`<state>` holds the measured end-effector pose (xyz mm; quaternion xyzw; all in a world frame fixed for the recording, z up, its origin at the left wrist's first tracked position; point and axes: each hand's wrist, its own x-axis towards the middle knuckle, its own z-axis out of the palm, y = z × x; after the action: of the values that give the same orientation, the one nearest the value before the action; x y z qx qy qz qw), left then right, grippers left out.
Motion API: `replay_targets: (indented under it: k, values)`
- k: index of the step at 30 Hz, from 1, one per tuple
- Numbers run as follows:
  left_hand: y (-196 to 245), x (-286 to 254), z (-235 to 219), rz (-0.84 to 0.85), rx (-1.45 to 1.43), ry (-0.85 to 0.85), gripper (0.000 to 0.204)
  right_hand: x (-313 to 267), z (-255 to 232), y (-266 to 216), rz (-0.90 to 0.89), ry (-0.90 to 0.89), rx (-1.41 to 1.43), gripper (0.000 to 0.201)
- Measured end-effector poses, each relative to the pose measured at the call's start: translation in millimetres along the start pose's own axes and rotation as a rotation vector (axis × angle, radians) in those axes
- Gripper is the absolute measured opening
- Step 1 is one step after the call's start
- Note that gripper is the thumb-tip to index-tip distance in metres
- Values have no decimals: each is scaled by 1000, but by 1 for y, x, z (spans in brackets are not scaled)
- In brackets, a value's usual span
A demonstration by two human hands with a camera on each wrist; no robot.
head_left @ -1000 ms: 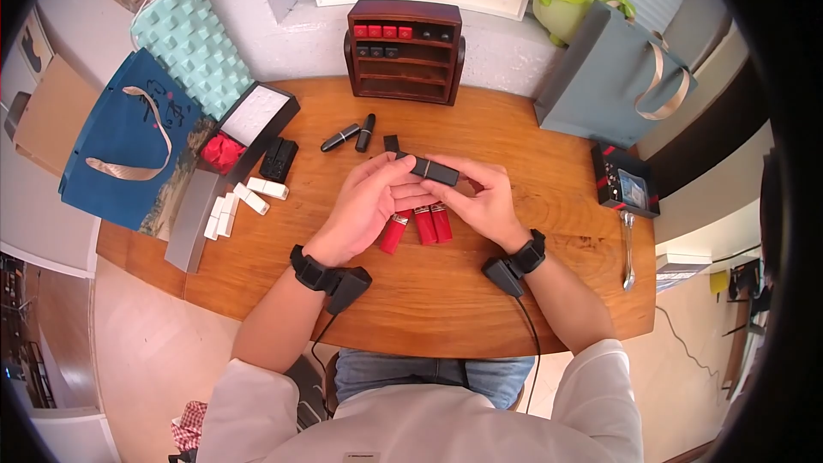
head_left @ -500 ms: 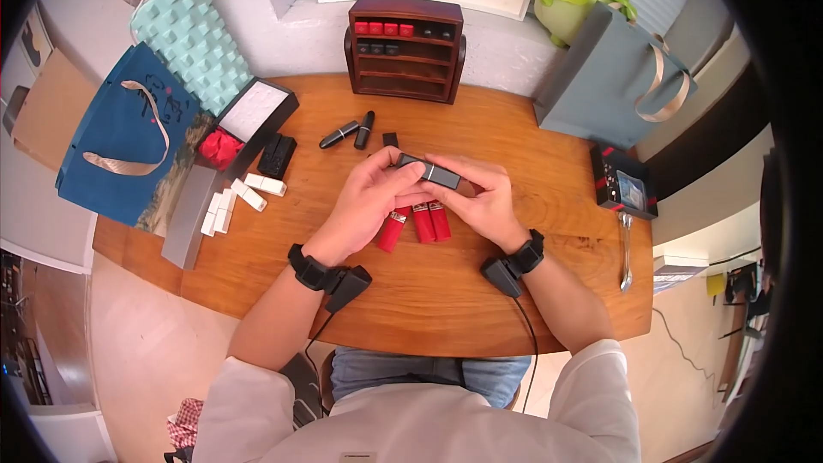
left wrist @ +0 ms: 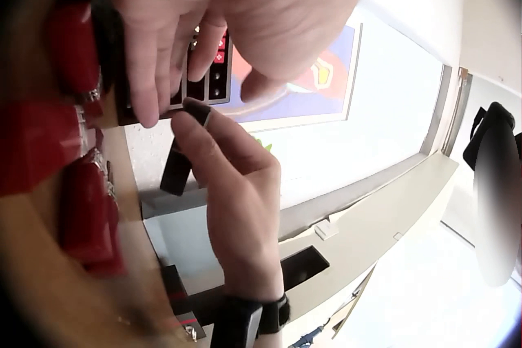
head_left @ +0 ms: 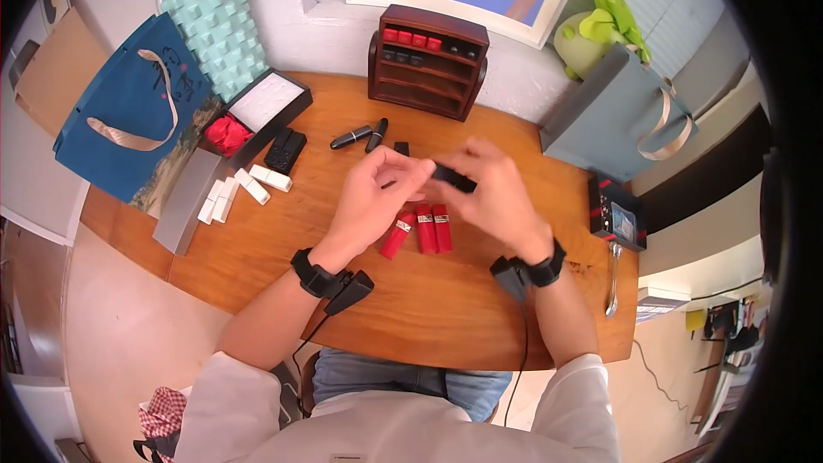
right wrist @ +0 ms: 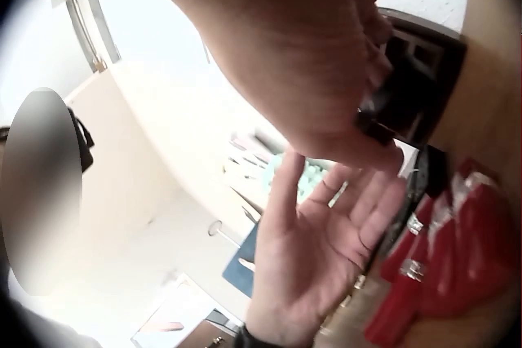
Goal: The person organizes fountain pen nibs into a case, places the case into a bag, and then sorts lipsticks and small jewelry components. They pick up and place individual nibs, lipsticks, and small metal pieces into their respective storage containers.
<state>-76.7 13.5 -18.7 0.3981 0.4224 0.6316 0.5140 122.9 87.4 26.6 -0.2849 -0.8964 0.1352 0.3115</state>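
Observation:
Over the middle of the wooden table, my right hand [head_left: 507,199] pinches a black lipstick tube [head_left: 454,177] between thumb and fingers; the left wrist view shows the tube [left wrist: 175,170] jutting out below them. My left hand [head_left: 370,197] is beside it on the left, its palm facing up with loosely spread fingers and nothing on it in the right wrist view. Under the hands lie several red lipsticks [head_left: 426,230] with silver bands. Farther back are two black-and-silver lipsticks [head_left: 351,137] and a small black piece [head_left: 401,148], partly hidden by my left hand.
A dark wooden rack [head_left: 420,105] with red and black lipsticks in its upper rows stands at the back. White tubes [head_left: 270,177], a black case [head_left: 285,150] and an open gift box [head_left: 300,101] are on the left. Bags flank both sides; a spoon [head_left: 614,281] lies right.
Both hands held the black lipstick tube before; now my left hand has let go and only the right holds it. My right hand has turned and drawn slightly away. The head view has tilted.

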Motion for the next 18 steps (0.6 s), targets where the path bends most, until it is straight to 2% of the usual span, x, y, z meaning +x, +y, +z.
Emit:
replay_targets:
  k: [1, 3, 4, 6, 10, 13, 15, 18]
  values:
    - [1, 1, -2, 2, -1, 3, 21, 11, -2, 2, -3, -2, 0, 34]
    - [1, 4, -8, -71, 68, 26, 16, 40, -7, 10, -102, 215, -9, 33]
    - [-3, 5, -9, -69, 66, 26, 16, 53, -10, 12, -104, 215, -10, 33]
    - [-9, 7, -13, -58, 147, 23, 16, 76, -13, 14, -133, 380, -36, 33]
    - [-5, 8, -17, -65, 174, 48, 15, 99, 14, 46, -201, 442, -68, 32]
    - [-7, 13, -23, 7, 165, 122, 16, 108, 29, 62, -306, 479, -153, 29]
    - [-2, 15, -25, 56, 150, 172, 16, 106, 37, 66, -196, 469, -164, 25]
    - [0, 18, -29, 92, 133, 195, 18, 107, 44, 70, -182, 469, -243, 25]
